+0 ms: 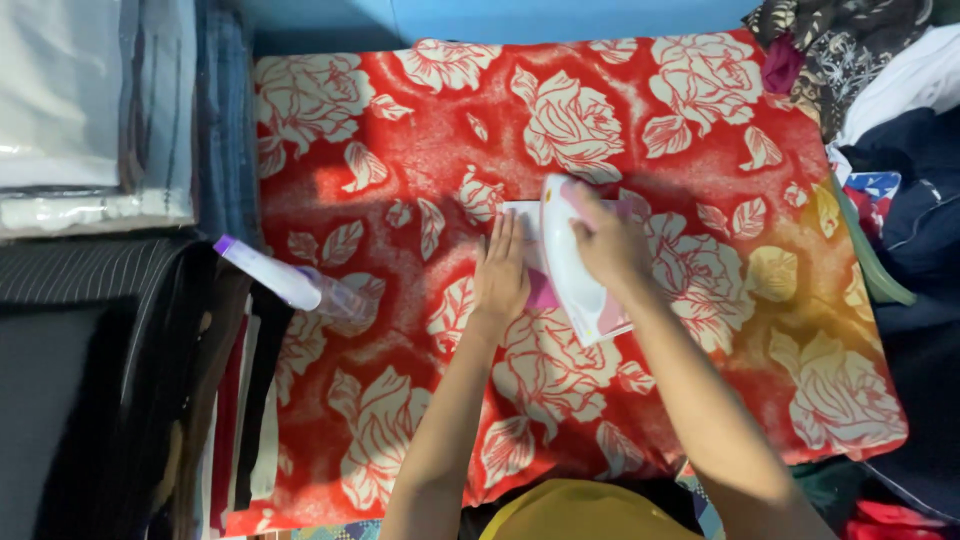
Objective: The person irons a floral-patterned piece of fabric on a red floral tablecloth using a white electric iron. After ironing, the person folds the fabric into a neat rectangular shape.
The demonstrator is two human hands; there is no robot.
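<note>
A red blanket (pixel 420 150) with cream roses is spread flat in front of me. On its middle lies a small folded pale cloth (pixel 524 215). My left hand (pixel 502 272) presses flat on the cloth's left part, fingers together and pointing away. My right hand (pixel 606 238) grips the handle of a white and pink clothes iron (pixel 572 285), which stands on the cloth just right of my left hand.
A clear spray bottle (pixel 295 283) with a purple cap lies at the blanket's left edge. Stacked folded clothes (pixel 110 330) fill the left side. A heap of loose garments (pixel 890 110) sits at the right. A blue wall (pixel 480 15) is beyond.
</note>
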